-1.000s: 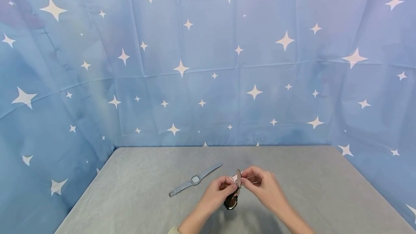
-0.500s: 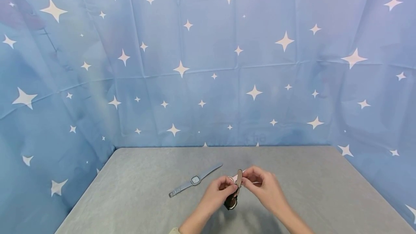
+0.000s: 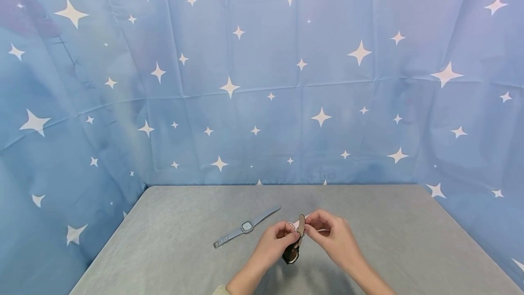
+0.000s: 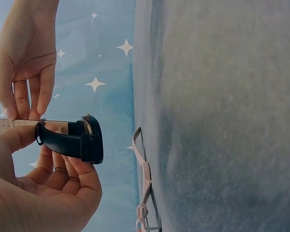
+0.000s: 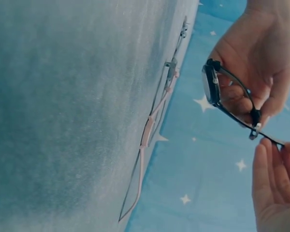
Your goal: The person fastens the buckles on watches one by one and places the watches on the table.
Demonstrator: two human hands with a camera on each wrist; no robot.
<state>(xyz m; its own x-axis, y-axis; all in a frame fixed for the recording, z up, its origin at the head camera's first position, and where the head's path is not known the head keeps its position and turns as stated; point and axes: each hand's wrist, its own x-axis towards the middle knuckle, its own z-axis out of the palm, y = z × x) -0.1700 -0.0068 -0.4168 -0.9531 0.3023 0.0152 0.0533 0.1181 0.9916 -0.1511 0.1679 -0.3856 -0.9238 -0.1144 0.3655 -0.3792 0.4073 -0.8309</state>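
A black wristwatch [image 3: 291, 254] is held above the table between both hands, its strap looped. My left hand [image 3: 273, 246] grips the strap near the buckle [image 5: 255, 130] with thumb and fingers. The strap's free end [image 4: 1, 125], tan on its inner side, sticks out past the buckle, and my right hand [image 3: 335, 236] pinches it. The right wrist view has the watch case [image 5: 211, 84] edge-on. Behind the hands lies a pink wristwatch [image 5: 147, 133], mostly covered in the head view.
A grey-blue wristwatch [image 3: 247, 227] lies stretched out on the grey table [image 3: 163, 222], left of the hands. A blue star-patterned curtain [image 3: 262, 58] hangs behind the table and along its sides.
The strap's free end has turned a little, so its tan inner face shows more broadly than a second ago. Both hands stay almost in place.
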